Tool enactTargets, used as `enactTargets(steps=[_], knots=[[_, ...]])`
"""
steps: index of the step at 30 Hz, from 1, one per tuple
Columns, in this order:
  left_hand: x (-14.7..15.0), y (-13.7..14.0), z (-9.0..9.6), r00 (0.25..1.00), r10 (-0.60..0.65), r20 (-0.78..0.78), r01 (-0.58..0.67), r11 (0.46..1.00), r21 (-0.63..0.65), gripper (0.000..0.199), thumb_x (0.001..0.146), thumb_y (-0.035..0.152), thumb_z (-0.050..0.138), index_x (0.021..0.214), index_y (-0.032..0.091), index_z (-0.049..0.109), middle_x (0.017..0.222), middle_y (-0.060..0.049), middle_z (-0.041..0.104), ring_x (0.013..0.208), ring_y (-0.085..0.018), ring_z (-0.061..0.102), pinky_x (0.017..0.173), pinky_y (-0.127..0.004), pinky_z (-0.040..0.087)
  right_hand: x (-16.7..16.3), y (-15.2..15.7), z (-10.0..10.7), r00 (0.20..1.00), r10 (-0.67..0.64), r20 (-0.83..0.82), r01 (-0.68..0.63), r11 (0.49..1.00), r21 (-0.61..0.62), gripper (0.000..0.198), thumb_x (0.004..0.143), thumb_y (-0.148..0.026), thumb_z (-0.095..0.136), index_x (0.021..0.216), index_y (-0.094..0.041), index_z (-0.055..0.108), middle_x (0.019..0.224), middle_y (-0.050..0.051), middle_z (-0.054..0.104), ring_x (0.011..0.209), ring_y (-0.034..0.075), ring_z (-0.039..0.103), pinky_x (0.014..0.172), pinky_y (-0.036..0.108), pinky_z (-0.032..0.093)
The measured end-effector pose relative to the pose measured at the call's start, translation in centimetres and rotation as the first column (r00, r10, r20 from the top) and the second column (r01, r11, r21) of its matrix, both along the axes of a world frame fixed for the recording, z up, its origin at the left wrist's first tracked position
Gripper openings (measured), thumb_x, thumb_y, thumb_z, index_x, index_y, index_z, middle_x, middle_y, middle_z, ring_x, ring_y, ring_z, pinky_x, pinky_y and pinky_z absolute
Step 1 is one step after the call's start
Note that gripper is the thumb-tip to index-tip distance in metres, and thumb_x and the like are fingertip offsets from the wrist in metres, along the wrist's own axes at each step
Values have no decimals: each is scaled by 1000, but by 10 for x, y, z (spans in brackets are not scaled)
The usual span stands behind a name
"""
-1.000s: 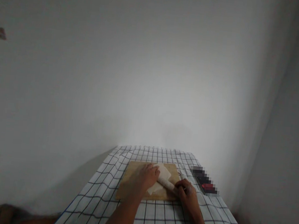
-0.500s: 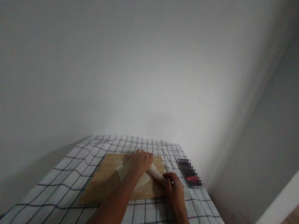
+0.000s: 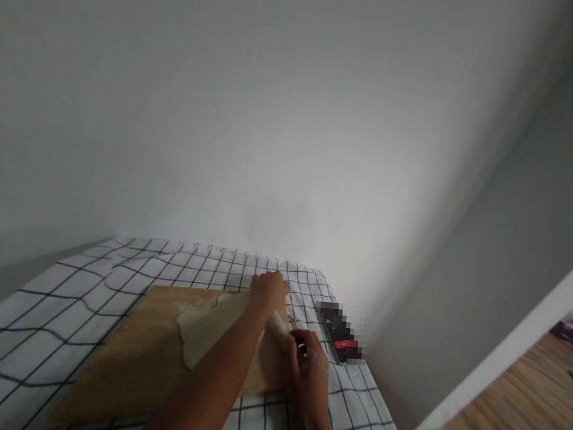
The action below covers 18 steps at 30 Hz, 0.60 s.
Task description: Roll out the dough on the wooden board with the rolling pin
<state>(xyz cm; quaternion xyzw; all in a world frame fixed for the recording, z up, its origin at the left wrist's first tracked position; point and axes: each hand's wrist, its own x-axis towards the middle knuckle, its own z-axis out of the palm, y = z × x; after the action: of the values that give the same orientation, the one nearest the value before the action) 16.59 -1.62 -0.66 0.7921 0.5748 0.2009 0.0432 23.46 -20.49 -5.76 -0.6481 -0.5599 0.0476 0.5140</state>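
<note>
A flat, irregular sheet of dough point(image 3: 206, 325) lies on a wooden board point(image 3: 129, 342). Across the dough's right part runs a pale rolling pin point(image 3: 279, 328), slanting from far left to near right. My left hand point(image 3: 268, 290) is closed round its far end, the fingers curled over the top. The near end sits in my right hand point(image 3: 310, 359), with fingers wrapped round it beside the board's right edge. My left forearm hides part of the dough. White flour dusts the board beside the sheet's far left edge.
A white cloth with dark checks point(image 3: 47, 314) covers the table. To the right lies a dark, partly pixelated flat item with a red patch point(image 3: 341, 333). A white wall point(image 3: 223, 136) stands behind, and wooden floor point(image 3: 511, 395) shows at lower right.
The camera view has turned, so the board sits further left in the picture. The rolling pin has shifted toward the dough's right side, uncovering more of the sheet on the left.
</note>
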Motion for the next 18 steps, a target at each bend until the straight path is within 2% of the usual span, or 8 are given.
enactTargets(steps=[9,18], knots=[[16,7,-2,997,-59,49,60,998,-16,38,90,34,45,103,13,75,108,-18,74,101,-29,70,85,-39,50,3,4,-7,999,-6,-37,4,999,-50,30,99,-44,47,100,-22,66,97,7,71,83,20,65,71,27,49],[0,4,-6,999,-49,2,49,999,-23,38,91,35,44,102,15,74,104,-18,75,102,-28,69,91,-43,44,3,4,-4,999,26,-40,-26,1000,-11,30,99,-44,47,98,-21,66,95,6,70,84,20,65,71,27,48]])
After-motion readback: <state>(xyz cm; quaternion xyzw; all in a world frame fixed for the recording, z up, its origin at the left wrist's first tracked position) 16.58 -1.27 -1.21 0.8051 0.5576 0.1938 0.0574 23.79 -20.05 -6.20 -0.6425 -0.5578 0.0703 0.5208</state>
